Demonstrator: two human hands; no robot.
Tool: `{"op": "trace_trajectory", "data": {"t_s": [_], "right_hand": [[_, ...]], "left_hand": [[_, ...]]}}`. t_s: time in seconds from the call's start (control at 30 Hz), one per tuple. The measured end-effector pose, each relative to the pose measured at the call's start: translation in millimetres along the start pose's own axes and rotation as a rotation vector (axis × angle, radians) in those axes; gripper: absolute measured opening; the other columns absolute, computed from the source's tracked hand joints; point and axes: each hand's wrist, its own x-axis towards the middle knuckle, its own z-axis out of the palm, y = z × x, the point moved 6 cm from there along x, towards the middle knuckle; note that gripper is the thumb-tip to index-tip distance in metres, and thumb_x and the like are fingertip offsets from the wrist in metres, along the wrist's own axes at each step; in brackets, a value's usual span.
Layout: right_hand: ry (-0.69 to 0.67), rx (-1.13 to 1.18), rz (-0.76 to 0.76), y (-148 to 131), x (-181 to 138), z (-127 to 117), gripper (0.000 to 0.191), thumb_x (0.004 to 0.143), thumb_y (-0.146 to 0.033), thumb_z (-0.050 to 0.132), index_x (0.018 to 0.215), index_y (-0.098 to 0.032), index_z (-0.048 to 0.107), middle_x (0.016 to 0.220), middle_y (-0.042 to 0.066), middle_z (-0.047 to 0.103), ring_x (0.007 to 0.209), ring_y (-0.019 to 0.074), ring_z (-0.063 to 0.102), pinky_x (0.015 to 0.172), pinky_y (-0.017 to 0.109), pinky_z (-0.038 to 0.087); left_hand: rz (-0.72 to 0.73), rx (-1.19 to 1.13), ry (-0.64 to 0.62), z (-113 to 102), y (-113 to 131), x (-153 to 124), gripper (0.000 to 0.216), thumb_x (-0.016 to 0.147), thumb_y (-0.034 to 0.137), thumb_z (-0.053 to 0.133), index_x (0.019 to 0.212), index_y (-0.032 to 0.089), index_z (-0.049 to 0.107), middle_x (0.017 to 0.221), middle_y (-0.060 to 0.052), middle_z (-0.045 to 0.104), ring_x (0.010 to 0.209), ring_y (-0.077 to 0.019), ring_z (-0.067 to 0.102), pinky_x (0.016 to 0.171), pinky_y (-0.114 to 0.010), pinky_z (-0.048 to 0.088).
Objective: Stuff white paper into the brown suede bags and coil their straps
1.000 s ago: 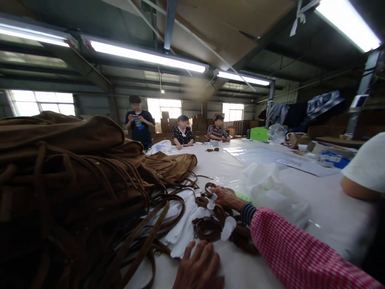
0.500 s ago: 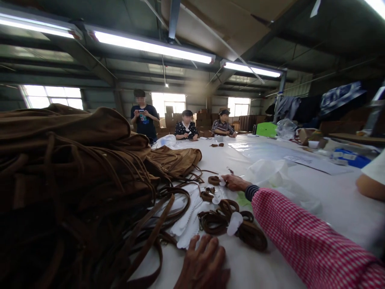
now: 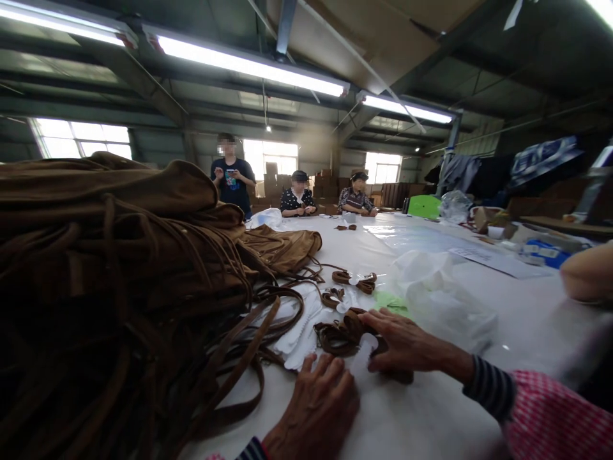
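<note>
My right hand [image 3: 407, 345] grips a coiled brown strap bundle [image 3: 335, 338], thumb on the near side and fingers over the far side. A white band [image 3: 364, 351] wraps the bundle's middle. Just left of it, my left hand [image 3: 320, 396] rests palm down on the table, fingers bent and a little apart, with nothing seen in them. Two smaller banded straps lie beyond: one coil [image 3: 330, 298] close to the bundle and another [image 3: 366, 283] farther off. White scalloped strips [image 3: 299, 326] lie past my left fingertips.
A tall pile of brown bags [image 3: 143, 217] with dangling straps fills the left side. Clear plastic bags [image 3: 445, 300] and a green piece [image 3: 391, 303] lie to the right on the white table [image 3: 431, 402]. Several people are around the table; a forearm [image 3: 587, 271] shows at the right edge.
My right hand has come back from the farthest small strap to the large coiled bundle and taken hold of it. My left hand has stayed near the same spot, its fingers more bent.
</note>
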Motion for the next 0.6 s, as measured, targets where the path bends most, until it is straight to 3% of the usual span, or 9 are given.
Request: {"op": "trace_trajectory", "data": {"t_s": [0.07, 0.17, 0.3, 0.4, 0.47, 0.53, 0.6], "right_hand": [[0.051, -0.053, 0.022, -4.6, 2.1, 8.4, 0.055, 0.069, -0.037, 0.077, 0.120, -0.022, 0.064, 0.117, 0.010, 0.066, 0.111, 0.0309, 0.058, 0.096, 0.040, 0.044], [0.088, 0.025, 0.045, 0.0, 16.3, 4.6, 0.033, 0.068, -0.025, 0.069, 0.101, -0.021, 0.066, 0.096, 0.004, 0.069, 0.087, 0.0232, 0.062, 0.077, 0.031, 0.045], [0.228, 0.173, 0.074, 15.1, 38.7, -41.0, 0.022, 0.071, -0.024, 0.066, 0.092, -0.019, 0.064, 0.082, 0.000, 0.068, 0.074, 0.0187, 0.061, 0.062, 0.026, 0.041], [0.349, 0.069, 0.131, 28.4, 64.6, -85.6, 0.022, 0.077, -0.024, 0.061, 0.098, -0.018, 0.066, 0.087, 0.002, 0.070, 0.079, 0.0198, 0.063, 0.065, 0.025, 0.044], [0.407, -0.063, 0.188, 38.5, 86.3, -103.9, 0.032, 0.080, -0.020, 0.056, 0.111, -0.018, 0.066, 0.097, 0.006, 0.071, 0.091, 0.0229, 0.064, 0.074, 0.027, 0.045], [0.425, -0.149, 0.231, 48.4, 106.7, -103.1, 0.044, 0.082, -0.014, 0.050, 0.125, -0.017, 0.062, 0.112, 0.012, 0.070, 0.106, 0.0278, 0.061, 0.085, 0.033, 0.045], [0.370, -0.178, 0.239, 56.3, 122.4, -81.7, 0.051, 0.082, -0.009, 0.049, 0.131, -0.017, 0.059, 0.122, 0.016, 0.067, 0.115, 0.0306, 0.057, 0.092, 0.038, 0.044]], "left_hand": [[-0.004, -0.006, 0.020, -4.0, 1.7, -0.3, 0.011, 0.100, 0.027, 0.054, 0.110, 0.024, 0.057, 0.124, -0.003, 0.060, 0.119, -0.0253, 0.053, 0.109, -0.052, 0.038], [-0.011, -0.003, 0.008, -9.6, 4.4, 0.6, 0.009, 0.099, 0.027, 0.056, 0.107, 0.024, 0.057, 0.120, -0.003, 0.061, 0.115, -0.0244, 0.054, 0.107, -0.050, 0.040], [-0.011, -0.001, -0.014, -12.4, 6.2, 2.2, 0.008, 0.098, 0.025, 0.056, 0.106, 0.022, 0.057, 0.119, -0.003, 0.061, 0.115, -0.0247, 0.053, 0.108, -0.050, 0.040], [-0.009, -0.018, -0.014, -9.8, 5.2, 2.5, 0.013, 0.099, 0.026, 0.055, 0.111, 0.023, 0.057, 0.124, -0.003, 0.060, 0.119, -0.0253, 0.052, 0.109, -0.051, 0.039], [-0.010, -0.023, -0.013, -6.7, 3.6, 2.5, 0.015, 0.100, 0.027, 0.053, 0.114, 0.023, 0.057, 0.126, -0.004, 0.060, 0.120, -0.0259, 0.052, 0.110, -0.052, 0.039], [-0.016, -0.023, -0.022, -3.1, 1.3, 2.5, 0.016, 0.101, 0.030, 0.053, 0.115, 0.024, 0.057, 0.128, -0.004, 0.060, 0.121, -0.0268, 0.052, 0.110, -0.053, 0.039], [-0.016, -0.022, -0.032, -0.3, -0.8, 2.5, 0.018, 0.100, 0.031, 0.053, 0.116, 0.024, 0.057, 0.130, -0.004, 0.059, 0.122, -0.0276, 0.052, 0.110, -0.055, 0.039]]}}
